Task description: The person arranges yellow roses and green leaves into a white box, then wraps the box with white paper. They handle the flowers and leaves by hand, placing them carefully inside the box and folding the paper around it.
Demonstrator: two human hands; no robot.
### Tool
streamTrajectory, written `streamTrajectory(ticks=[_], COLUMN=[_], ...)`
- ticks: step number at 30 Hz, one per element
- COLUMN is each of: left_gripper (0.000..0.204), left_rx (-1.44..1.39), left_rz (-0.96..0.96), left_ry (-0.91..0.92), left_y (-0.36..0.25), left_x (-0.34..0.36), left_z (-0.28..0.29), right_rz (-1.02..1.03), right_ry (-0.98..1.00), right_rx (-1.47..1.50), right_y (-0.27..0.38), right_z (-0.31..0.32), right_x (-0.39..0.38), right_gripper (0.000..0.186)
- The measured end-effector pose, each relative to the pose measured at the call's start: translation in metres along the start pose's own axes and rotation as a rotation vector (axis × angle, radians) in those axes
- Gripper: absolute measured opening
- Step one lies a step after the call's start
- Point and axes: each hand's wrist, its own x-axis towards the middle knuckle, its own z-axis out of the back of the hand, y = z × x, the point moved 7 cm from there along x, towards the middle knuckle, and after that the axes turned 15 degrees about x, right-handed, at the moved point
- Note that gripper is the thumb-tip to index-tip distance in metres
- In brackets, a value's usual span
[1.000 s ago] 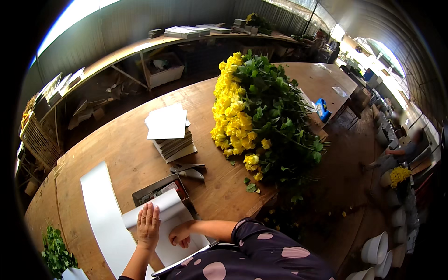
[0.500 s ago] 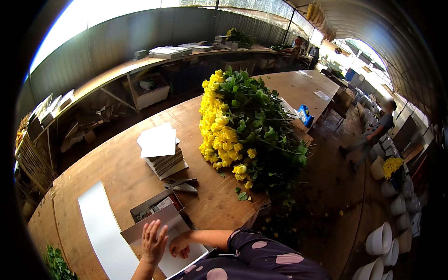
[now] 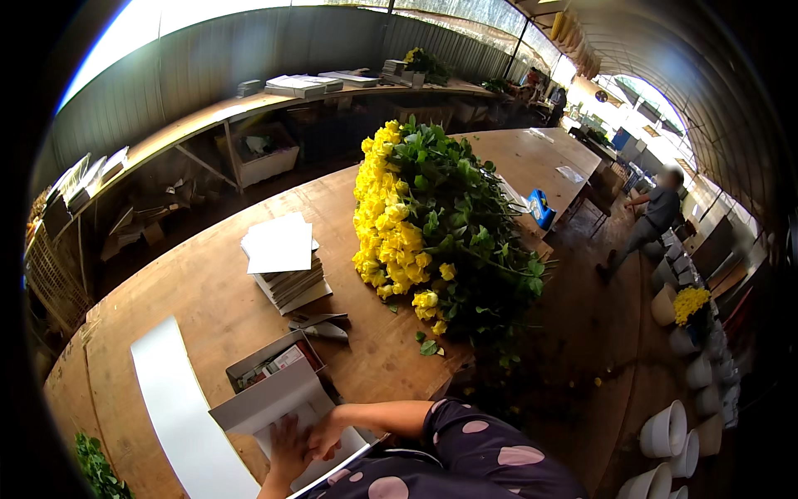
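Observation:
Close to my body lies a folded white cardboard piece (image 3: 264,401), with one panel raised at its far side. My left hand (image 3: 288,447) rests on its inner face, fingers stretched out and nearly flat. Right beside it, touching, my right hand (image 3: 326,434) is closed with the fingers curled down; whatever it may hold is hidden. Just beyond the raised panel stands an open grey box (image 3: 243,368) with small packets inside. To the left, a long white cardboard sheet (image 3: 179,399) lies flat on the wooden table (image 3: 199,279).
A large heap of yellow roses (image 3: 389,224) with leafy stems covers the table's right part. A stack of cards (image 3: 283,247) stands left of it, near dark shears (image 3: 320,326). A blue tool (image 3: 540,208) lies farther off. White buckets (image 3: 663,431) line the right, where a person (image 3: 652,218) walks.
My left hand has come down from above the cardboard to lie on it beside my right hand. The person at the right has moved farther away.

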Motion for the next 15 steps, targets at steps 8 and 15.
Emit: streamTrajectory(ticks=[8, 15], left_gripper=[0.062, 0.063], left_rx=[0.013, 0.024], left_rz=[0.085, 0.072], left_ry=[0.041, 0.009], left_y=[0.001, -0.002], left_x=[0.004, 0.006], left_z=[0.002, 0.008], right_rz=[-0.042, 0.022], right_ry=[-0.08, -0.202], right_rx=[-0.472, -0.544], right_y=[0.09, 0.086], right_z=[-0.064, -0.066], right_x=[-0.081, -0.079], right_gripper=[0.049, 0.036])
